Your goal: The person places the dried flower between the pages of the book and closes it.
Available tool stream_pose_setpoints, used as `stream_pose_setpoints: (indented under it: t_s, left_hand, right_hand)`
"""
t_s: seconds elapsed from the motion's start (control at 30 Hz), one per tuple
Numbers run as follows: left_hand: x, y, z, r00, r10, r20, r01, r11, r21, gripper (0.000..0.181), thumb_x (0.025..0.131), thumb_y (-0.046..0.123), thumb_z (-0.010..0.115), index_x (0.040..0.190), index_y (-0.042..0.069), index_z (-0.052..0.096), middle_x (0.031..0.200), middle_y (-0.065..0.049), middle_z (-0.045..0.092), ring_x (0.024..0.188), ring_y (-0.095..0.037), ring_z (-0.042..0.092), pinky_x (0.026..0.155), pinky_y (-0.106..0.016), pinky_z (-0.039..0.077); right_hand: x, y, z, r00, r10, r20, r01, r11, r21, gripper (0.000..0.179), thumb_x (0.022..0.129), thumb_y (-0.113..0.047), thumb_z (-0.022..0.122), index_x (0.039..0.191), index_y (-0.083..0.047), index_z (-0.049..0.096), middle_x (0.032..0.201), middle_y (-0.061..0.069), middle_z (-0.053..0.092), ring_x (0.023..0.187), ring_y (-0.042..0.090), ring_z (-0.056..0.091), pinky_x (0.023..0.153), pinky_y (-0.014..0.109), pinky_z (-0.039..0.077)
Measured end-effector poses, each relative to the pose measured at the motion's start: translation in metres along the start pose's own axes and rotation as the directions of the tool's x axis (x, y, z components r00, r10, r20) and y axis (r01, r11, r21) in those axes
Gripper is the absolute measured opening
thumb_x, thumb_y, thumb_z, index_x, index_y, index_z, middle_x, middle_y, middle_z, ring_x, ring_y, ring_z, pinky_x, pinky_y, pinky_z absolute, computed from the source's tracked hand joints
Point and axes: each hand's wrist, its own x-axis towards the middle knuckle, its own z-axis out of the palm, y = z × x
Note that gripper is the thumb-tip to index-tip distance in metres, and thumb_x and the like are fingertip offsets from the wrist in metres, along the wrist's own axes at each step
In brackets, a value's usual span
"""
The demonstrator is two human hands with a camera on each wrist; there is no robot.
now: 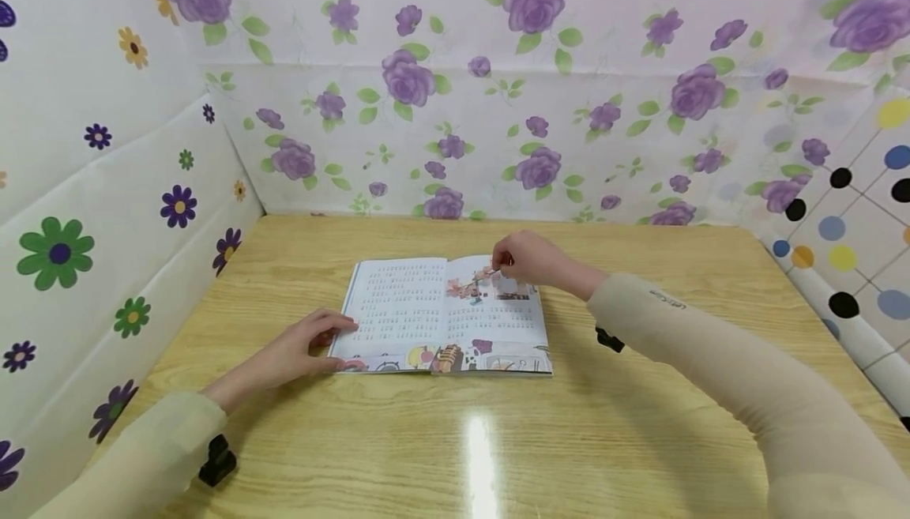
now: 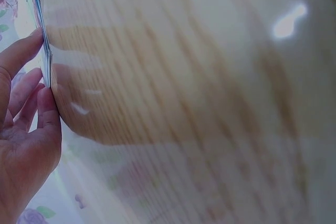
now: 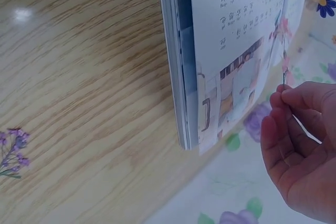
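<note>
An open book (image 1: 401, 298) with printed text and colored pictures lies on the wooden table. My left hand (image 1: 306, 345) rests at its left edge, fingertips on the page and thumb by the lower corner. In the left wrist view the fingers (image 2: 21, 53) touch the book's edge (image 2: 44, 40). Over the upper part of the right page, my right hand (image 1: 529, 258) pinches a thin stem between thumb and fingertips. The stem belongs to a sprig with small pink blossoms (image 3: 285, 27), which overlaps the page in the right wrist view.
A small sprig of purple flowers (image 3: 13, 150) lies on the table (image 3: 89, 77) in the right wrist view. Flower-patterned cloth (image 1: 455, 140) stands behind the table, with more patterned cloth along the left side and dotted cloth (image 1: 846, 242) along the right.
</note>
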Motion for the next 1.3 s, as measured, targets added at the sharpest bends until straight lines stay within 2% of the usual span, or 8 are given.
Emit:
stream_pose_setpoints:
  t_s: [0.17,0.5,0.7,0.87,1.07,1.3]
  left_hand:
    - [0.001,0.004,0.0,1.0,-0.004,0.006,0.004,1.0,-0.009,0.052,0.088,0.027,0.076,0.135,0.015,0.059,0.139,-0.01,0.052,0.125,-0.026,0.053,0.103,-0.039,0.049]
    - [0.002,0.004,-0.002,1.0,-0.002,0.009,0.002,1.0,-0.007,0.052,0.087,0.027,0.076,0.134,0.013,0.059,0.139,-0.011,0.052,0.122,-0.024,0.053,0.098,-0.028,0.049]
    - [0.002,0.004,-0.002,1.0,-0.002,0.002,0.002,1.0,-0.003,0.053,0.087,0.025,0.077,0.135,0.012,0.059,0.138,-0.012,0.052,0.12,-0.023,0.053,0.096,-0.026,0.049]
    - [0.001,0.004,-0.002,1.0,0.004,-0.001,-0.004,1.0,-0.017,0.052,0.087,0.024,0.076,0.134,0.012,0.059,0.139,-0.011,0.053,0.12,-0.024,0.054,0.097,-0.026,0.05]
    - [0.001,0.001,-0.002,1.0,0.003,-0.001,-0.003,1.0,-0.019,0.051,0.087,0.026,0.076,0.134,0.013,0.059,0.139,-0.011,0.052,0.119,-0.023,0.053,0.096,-0.025,0.05]
    - [0.0,-0.001,-0.002,1.0,0.005,-0.004,-0.005,1.0,-0.014,0.051,0.087,0.026,0.077,0.134,0.013,0.06,0.138,-0.011,0.053,0.116,-0.021,0.054,0.094,-0.023,0.049]
  right_hand:
    - [-0.001,-0.003,0.002,0.999,0.029,-0.013,-0.029,0.999,-0.014,0.01,0.09,-0.003,0.066,0.092,-0.006,0.075,0.083,0.006,0.072,0.066,0.013,0.055,0.064,0.024,0.046]
    - [-0.003,0.001,0.016,0.999,0.017,-0.045,-0.015,0.999,0.044,0.011,0.087,0.002,0.066,0.087,-0.004,0.076,0.082,0.009,0.073,0.063,0.013,0.055,0.062,0.023,0.046]
    - [-0.008,0.006,0.023,0.997,0.032,-0.065,-0.027,0.997,0.076,0.011,0.087,0.003,0.067,0.087,-0.003,0.076,0.085,0.011,0.075,0.067,0.014,0.061,0.065,0.026,0.053]
    - [-0.009,0.009,0.023,0.996,0.079,-0.033,-0.073,0.988,0.138,0.011,0.089,0.0,0.067,0.09,-0.004,0.077,0.094,0.012,0.076,0.074,0.016,0.064,0.069,0.028,0.053]
    - [-0.009,0.009,0.017,0.988,0.15,0.037,-0.155,0.952,0.264,0.012,0.092,-0.003,0.066,0.096,-0.004,0.077,0.1,0.014,0.075,0.076,0.023,0.067,0.069,0.028,0.053]
    - [-0.011,0.012,0.025,0.985,0.169,0.034,-0.172,0.952,0.252,0.011,0.091,-0.003,0.067,0.094,-0.005,0.078,0.096,0.012,0.076,0.077,0.017,0.069,0.071,0.027,0.056]
